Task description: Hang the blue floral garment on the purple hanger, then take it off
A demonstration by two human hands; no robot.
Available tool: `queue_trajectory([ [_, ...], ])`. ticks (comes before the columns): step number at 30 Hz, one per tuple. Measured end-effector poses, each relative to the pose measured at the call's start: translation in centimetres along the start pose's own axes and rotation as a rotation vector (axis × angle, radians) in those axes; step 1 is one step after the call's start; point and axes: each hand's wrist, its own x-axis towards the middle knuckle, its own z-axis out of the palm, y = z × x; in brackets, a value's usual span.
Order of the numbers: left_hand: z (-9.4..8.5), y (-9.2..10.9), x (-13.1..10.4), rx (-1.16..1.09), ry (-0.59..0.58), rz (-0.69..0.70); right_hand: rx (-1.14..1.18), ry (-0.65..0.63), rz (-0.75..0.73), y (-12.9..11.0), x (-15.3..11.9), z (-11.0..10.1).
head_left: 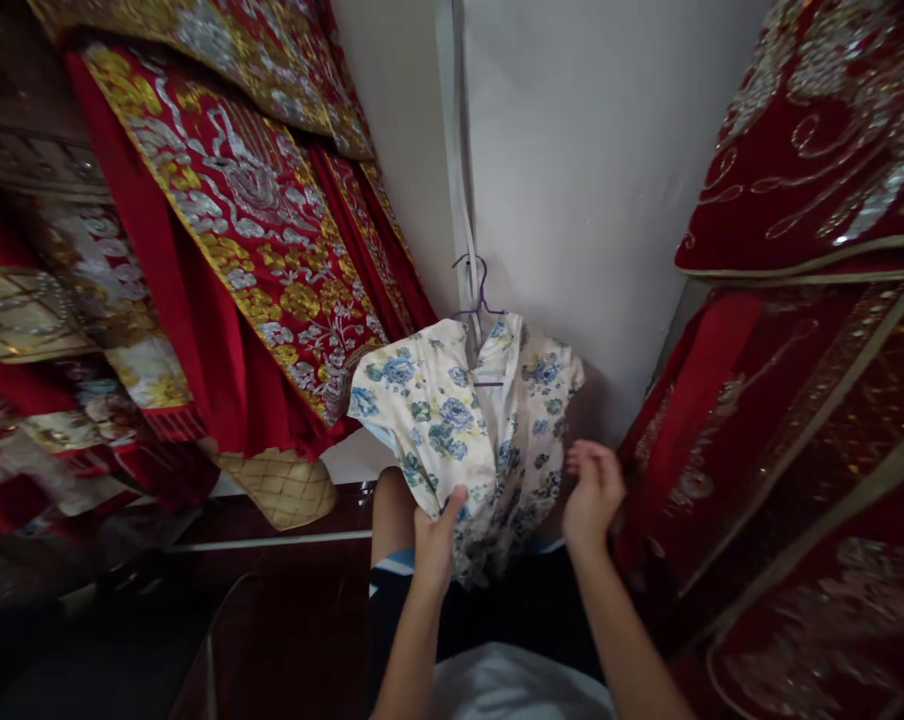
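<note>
The left hand [435, 535] pinches a blouse [452, 410] at one side, apparently to steady the cloth, while a hanger [483, 292] above the grip supports its shoulders. Right of that grip, the right hand [594, 498] hovers empty, fingers loosely curled, beside the blouse.

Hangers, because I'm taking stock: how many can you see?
1: the purple hanger, inside the floral top, its hook by the pale wall. Others may be hidden under the red garments.
</note>
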Motion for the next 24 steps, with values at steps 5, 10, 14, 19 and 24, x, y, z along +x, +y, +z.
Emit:
queue_trajectory([
  [5, 1.4, -0.1, -1.1, 0.071, -0.058, 0.087, -0.2, -0.968, 0.255, 0.4, -4.2, 3.1],
  [10, 0.6, 0.5, -0.9, 0.047, 0.046, 0.121, -0.045, -0.931, 0.269, -0.6, -3.5, 2.9],
  [14, -0.3, -0.7, -1.0, 0.208, 0.241, 0.334, -0.029, -1.014, 0.367, -1.7, -3.1, 1.5],
  [19, 0.6, -2.2, -2.3, 0.503, 0.195, 0.782, -0.048, -1.152, 0.33, -3.1, -3.9, 1.6],
  [24, 2.7, -1.9, -2.2, 0.551, -0.087, 0.583, 0.021, -1.176, 0.421, -4.0, -4.7, 1.8],
])
